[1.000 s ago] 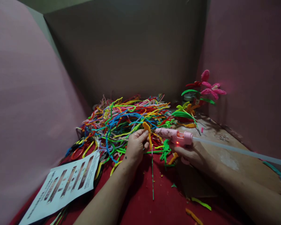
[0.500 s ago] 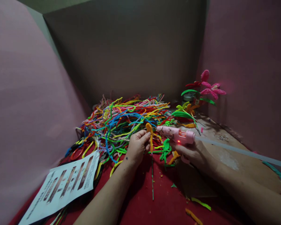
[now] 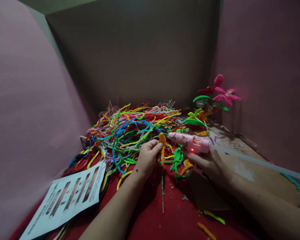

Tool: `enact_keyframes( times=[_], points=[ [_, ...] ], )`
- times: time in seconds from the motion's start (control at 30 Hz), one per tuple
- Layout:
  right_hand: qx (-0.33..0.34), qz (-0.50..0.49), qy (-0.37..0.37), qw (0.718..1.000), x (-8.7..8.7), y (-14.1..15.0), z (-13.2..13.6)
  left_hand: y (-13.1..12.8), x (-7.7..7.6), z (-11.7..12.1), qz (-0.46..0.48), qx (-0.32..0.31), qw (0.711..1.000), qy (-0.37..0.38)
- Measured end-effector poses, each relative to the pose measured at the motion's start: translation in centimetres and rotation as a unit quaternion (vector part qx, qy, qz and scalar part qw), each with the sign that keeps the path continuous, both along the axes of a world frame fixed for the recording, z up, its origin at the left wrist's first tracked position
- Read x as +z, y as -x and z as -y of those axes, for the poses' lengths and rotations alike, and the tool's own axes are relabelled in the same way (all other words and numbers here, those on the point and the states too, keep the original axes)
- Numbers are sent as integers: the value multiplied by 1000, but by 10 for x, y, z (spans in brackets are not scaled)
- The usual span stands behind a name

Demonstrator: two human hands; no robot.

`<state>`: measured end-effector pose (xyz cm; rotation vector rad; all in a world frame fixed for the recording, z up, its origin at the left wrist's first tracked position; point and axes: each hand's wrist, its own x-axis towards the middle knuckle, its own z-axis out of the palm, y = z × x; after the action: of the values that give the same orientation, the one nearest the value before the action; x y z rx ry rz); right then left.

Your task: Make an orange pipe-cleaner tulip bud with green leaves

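Observation:
Between the thumb and fingers of my left hand is an orange pipe cleaner piece, its rounded top loop pointing up. My right hand is wrapped round the handle of a pink glue gun with a lit red light. Its nozzle points left, close to the orange piece; whether they touch I cannot tell. A long pale glue stick runs out of its back. Below my left hand a thin green stem stretches downward. Bent green pipe cleaners and an orange piece lie between my hands.
A large tangle of coloured pipe cleaners is heaped at the back. A printed sheet lies at left, beside scissors handles. Pink pipe cleaner flowers stand back right, behind a brown board. Scraps dot the red cloth.
My left hand and the orange piece have shifted slightly to the right and down. The glue gun has moved a little right with my right hand.

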<state>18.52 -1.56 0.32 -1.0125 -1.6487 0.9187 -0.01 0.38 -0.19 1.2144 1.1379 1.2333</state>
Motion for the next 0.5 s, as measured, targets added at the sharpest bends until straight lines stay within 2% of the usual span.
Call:
enact_keyframes(
  times=[0.13,0.37,0.5],
  points=[
    [21,5,-2,1000,-1,0,-2,-1,1,1,6,-1,1000,4],
    [49,-4,-11,999,9,3,0,-2,2,2,8,3,1000,1],
    [40,7,-35,999,9,3,0,-1,1,1,13,4,1000,5]
  ],
)
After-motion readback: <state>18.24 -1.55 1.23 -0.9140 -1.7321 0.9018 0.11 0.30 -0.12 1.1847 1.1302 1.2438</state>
